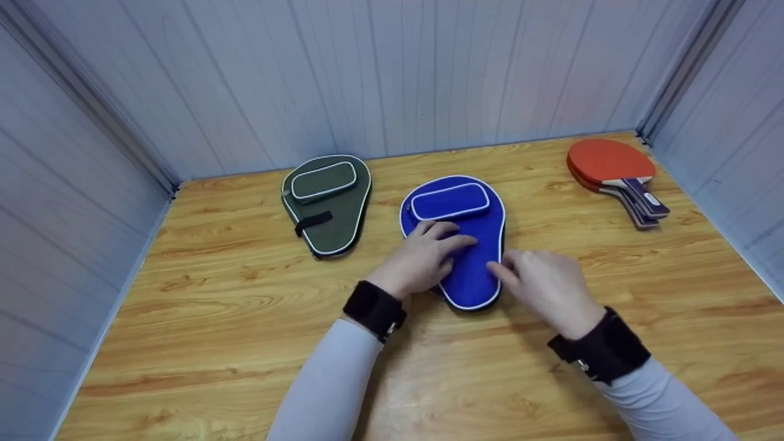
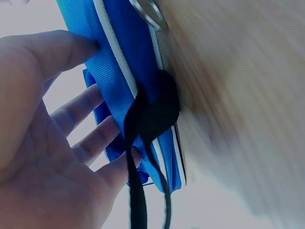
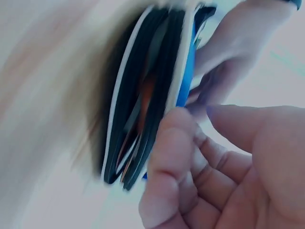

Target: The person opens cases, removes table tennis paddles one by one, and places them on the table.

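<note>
A blue table tennis bat case [image 1: 473, 263] with white piping and a front pocket lies flat on the wooden table. My left hand [image 1: 422, 257] rests on its face, with loosely bent fingers; in the left wrist view the thumb touches the case's side, near a black strap [image 2: 159, 105]. Beside the right edge is my right hand [image 1: 548, 285], its fingers curled and its thumb over the case edge. Seen from the right wrist, the zip side [image 3: 159, 95] gapes and something orange shows inside. There the index finger [image 3: 174, 143] meets the piping, apart from the thumb.
A green bat case [image 1: 334, 223] with a black strap lies to the left. Red table tennis bats [image 1: 612, 162] are stacked at the back right, handles toward the front. Panelled walls [image 1: 404, 73] enclose the table [image 1: 214, 343] at the back and sides.
</note>
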{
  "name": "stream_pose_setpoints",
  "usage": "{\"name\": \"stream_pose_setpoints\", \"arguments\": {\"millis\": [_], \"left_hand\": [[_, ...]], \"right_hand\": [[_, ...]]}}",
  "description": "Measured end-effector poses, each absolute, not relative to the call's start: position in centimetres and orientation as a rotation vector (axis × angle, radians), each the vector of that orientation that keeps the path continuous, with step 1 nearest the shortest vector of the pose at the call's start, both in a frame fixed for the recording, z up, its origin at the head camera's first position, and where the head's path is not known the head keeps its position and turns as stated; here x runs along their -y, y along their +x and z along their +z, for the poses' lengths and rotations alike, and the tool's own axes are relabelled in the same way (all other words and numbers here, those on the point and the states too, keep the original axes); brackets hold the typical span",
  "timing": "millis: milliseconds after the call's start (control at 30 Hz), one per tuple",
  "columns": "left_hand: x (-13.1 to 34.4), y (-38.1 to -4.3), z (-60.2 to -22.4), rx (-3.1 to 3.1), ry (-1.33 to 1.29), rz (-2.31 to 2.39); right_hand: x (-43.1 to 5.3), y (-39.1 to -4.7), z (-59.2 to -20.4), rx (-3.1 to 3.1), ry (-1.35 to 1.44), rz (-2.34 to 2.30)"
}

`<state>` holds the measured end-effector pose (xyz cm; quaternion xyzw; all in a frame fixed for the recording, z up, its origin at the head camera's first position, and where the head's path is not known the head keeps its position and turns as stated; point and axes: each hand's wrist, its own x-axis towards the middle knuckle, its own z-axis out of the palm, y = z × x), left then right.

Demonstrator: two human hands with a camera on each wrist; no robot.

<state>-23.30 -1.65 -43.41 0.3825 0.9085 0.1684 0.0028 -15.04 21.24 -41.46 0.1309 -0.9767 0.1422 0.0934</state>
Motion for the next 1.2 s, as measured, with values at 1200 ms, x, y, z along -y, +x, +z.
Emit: {"name": "stream_pose_setpoints", "arguments": {"millis": [1200], "left_hand": [[-7.8, -18.9, -43.2, -3.265, 0.407, -0.494]], "right_hand": [[-25.0, -16.3, -43.5, 2.879, 0.311, 0.307]]}}
